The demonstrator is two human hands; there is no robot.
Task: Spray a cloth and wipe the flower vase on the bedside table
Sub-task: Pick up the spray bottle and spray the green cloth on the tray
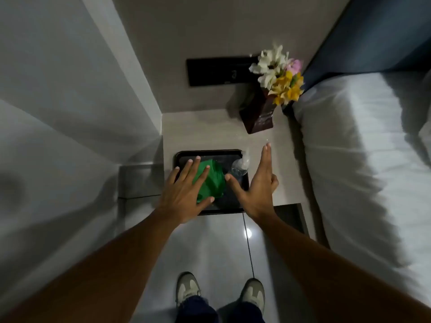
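both forearms are bare right up to the frame's edge, no sleeves, watch or rings that i can see on the left hand [184, 194] or the right hand [257, 190]. down at six o'clock, dark navy trousers [200, 310] bunch over pale grey-and-white sneakers [187, 287], with laces faintly visible.

Bare table [275, 145] lies open between the black tray [235, 153] and the dark vase [257, 115]. The bed [349, 145] hems the table's right side, a wall its left. The spray bottle [240, 165] stands at the tray's far right corner.
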